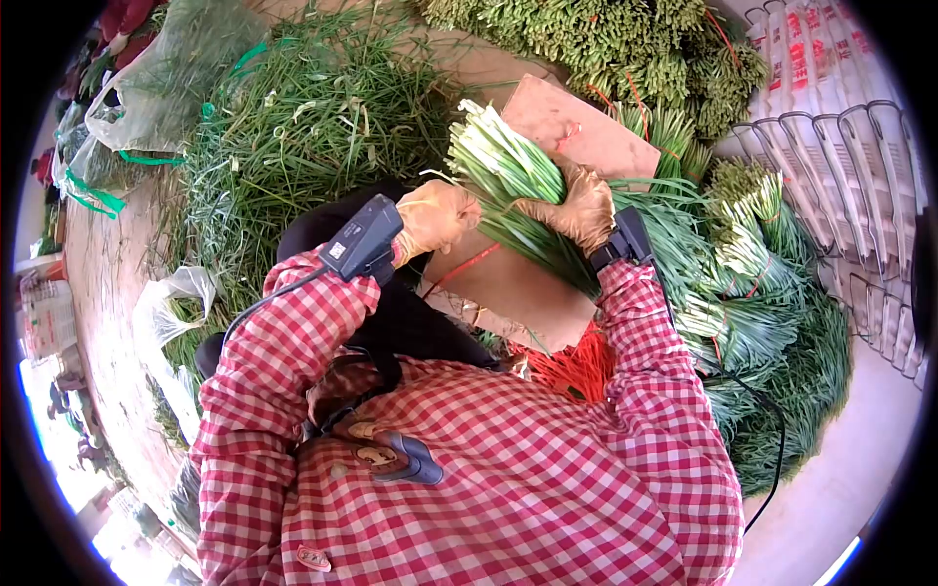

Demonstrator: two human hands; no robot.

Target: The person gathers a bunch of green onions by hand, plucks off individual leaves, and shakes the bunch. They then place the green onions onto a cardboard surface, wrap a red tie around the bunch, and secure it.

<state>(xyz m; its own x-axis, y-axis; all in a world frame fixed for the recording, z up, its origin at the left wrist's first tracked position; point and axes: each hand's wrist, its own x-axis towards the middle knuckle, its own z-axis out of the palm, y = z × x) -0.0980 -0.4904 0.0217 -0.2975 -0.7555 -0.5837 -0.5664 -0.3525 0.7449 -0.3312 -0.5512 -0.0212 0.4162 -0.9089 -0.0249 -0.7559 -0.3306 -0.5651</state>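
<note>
A bunch of garlic chives (508, 161) lies slantwise over a piece of cardboard (542, 303), its pale cut ends up and to the left. My gloved right hand (576, 207) is wrapped round the bunch, with the green leaves running on beneath the wrist. Just left of the bunch, my gloved left hand (440, 217) is closed in a fist. Thin blades show by its fingers, but what it holds, if anything, cannot be made out. A red tie (464, 271) crosses the cardboard below the left hand.
Loose green trimmings (303, 127) are heaped at the left, beside plastic bags (181, 83). Tied chive bunches (757, 259) are stacked at right. More bundles (596, 44) lie at the back. Red ties (576, 368) sit near my lap. Wrapped stacks (826, 137) stand far right.
</note>
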